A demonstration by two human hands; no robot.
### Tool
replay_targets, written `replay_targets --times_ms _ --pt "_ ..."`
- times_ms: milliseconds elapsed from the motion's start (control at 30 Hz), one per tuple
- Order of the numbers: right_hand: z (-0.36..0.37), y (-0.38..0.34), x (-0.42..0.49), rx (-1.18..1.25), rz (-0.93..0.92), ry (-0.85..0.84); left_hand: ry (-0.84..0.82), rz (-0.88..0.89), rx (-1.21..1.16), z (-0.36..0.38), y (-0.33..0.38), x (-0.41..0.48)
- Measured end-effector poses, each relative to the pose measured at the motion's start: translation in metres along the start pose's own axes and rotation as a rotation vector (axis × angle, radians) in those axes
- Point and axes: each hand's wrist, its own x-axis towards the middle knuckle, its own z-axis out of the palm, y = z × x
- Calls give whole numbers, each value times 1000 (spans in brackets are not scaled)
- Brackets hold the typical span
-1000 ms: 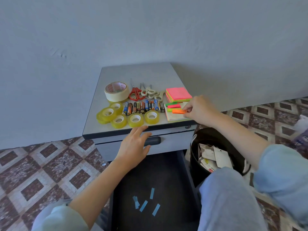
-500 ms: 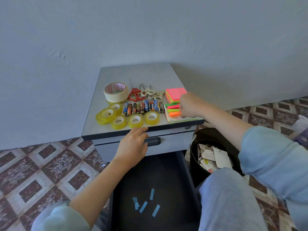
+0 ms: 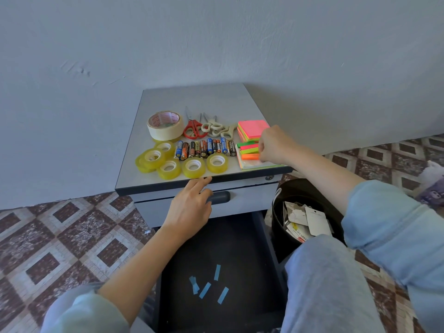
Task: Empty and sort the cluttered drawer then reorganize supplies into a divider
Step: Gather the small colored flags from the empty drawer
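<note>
The right hand [image 3: 276, 145] sits with fingers curled, tips on the right ends of the neon sticky flags [image 3: 248, 150] at the cabinet top's [image 3: 197, 99] front right; a pinch cannot be told. The pink sticky-note pad [image 3: 251, 128] lies just behind them, with batteries [image 3: 204, 149], clear tape rolls [image 3: 193, 167], masking tape [image 3: 164, 124] and scissors [image 3: 193, 128] to the left. The left hand [image 3: 189, 212], fingers relaxed and straight, rests over the dark drawer handle [image 3: 219, 197]. Blue strips [image 3: 206, 287] lie in the open drawer [image 3: 228, 248] below.

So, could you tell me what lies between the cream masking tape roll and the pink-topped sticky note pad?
Scissors lie there in the head view: one red-handled pair, then cream-handled pairs.
</note>
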Motion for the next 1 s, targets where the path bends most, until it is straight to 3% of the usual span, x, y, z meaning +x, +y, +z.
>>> replay_targets --times_ms 167,300,467,700,1000 --pt "19 -2 -50 281 34 134 7 -175 -154 16 -4 -46" --pt "80 -20 -101 466 51 -88 -203 -564 -307 43 -9 -98" --pt "172 -29 -120 594 199 -300 -488 -780 -325 68 -3 -148" --pt "270 -26 -124 485 619 -618 -826 -811 -227 94 -12 -162" --pt "333 -43 -134 291 708 -655 -934 -965 -202 146 -26 -176"
